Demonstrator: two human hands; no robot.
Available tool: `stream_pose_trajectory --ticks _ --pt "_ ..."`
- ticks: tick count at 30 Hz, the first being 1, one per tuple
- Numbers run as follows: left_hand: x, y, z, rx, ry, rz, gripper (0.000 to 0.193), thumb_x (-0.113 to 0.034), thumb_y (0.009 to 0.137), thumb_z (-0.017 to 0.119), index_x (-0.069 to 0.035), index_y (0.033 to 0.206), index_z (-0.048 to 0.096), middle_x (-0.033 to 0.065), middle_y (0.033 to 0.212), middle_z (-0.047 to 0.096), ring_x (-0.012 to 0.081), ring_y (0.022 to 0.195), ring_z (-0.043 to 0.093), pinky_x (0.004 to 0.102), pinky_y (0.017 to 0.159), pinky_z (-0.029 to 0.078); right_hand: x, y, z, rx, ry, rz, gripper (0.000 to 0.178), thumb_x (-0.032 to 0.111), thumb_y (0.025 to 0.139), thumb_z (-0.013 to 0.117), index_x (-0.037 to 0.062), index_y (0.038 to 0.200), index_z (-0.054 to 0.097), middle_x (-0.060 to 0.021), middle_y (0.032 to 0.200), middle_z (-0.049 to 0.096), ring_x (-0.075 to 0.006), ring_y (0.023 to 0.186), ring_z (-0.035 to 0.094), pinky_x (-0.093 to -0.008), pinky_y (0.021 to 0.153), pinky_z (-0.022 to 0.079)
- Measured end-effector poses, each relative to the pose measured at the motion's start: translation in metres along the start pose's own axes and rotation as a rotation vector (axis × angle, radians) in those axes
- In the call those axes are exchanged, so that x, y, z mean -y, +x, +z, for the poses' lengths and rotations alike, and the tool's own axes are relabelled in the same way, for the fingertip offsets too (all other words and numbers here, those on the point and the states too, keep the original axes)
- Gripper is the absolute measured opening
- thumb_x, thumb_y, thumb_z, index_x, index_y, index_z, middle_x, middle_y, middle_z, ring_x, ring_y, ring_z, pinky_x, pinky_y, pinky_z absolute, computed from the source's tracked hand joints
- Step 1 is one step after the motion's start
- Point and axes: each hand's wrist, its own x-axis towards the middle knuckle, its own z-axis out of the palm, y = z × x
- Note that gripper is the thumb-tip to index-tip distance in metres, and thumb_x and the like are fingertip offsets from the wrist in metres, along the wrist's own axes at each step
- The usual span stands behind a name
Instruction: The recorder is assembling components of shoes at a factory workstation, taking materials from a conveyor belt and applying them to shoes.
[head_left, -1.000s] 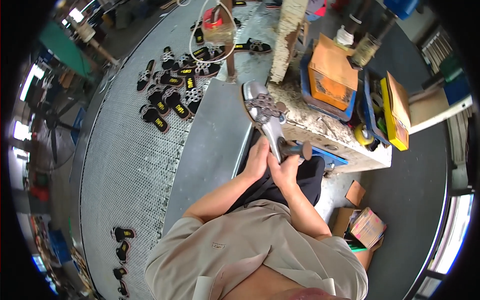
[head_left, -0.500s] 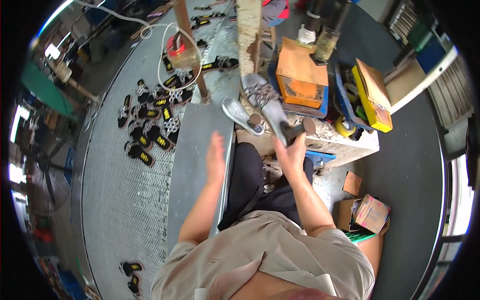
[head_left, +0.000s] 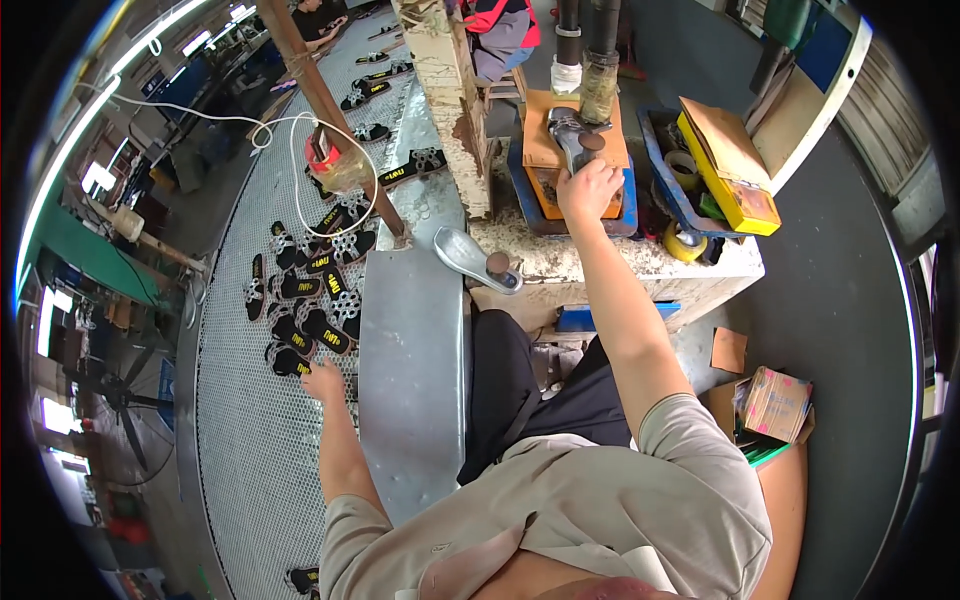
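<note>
Grey metal shoe form (head_left: 572,135) resting on the orange box (head_left: 545,150) atop the workbench, my right hand (head_left: 588,188) gripping it, arm stretched forward, my left hand (head_left: 325,381) reaching low, fingers touching a black sole (head_left: 290,362) on the perforated belt (head_left: 250,450)

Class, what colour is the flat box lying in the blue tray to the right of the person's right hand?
Yellow box, seen in the head view.
</note>
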Motion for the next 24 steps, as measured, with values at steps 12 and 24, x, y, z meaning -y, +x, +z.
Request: stream_pose_trajectory --ticks 12,24 --pt "0.053 0.064 -0.004 0.033 -0.39 -0.694 0.063 -0.04 0.094 0.079 0.001 0.135 0.056 0.0278 0.137 0.061 0.0444 0.121 0.065 0.0549 0.094 0.059 -0.008 0.018 -0.037 0.151 0.179 -0.124 0.077 0.048 0.082 0.081 -0.0129 0.125 0.063 -0.0379 0.126 0.061 -0.0585 0.142 0.037 -0.06 0.126 0.021" --pt "0.062 0.041 -0.027 0.168 -1.149 -0.787 0.03 -0.006 0.095 0.069 0.009 0.119 0.059 0.0257 0.111 0.065 0.0353 0.083 0.072 0.0488 0.059 0.061 -0.008 0.029 -0.054 0.163 0.096 -0.153 0.071 0.054 0.087 0.075 -0.012 0.111 0.07 -0.0375 0.127 0.062 -0.056 0.147 0.034 -0.0551 0.128 0.021"
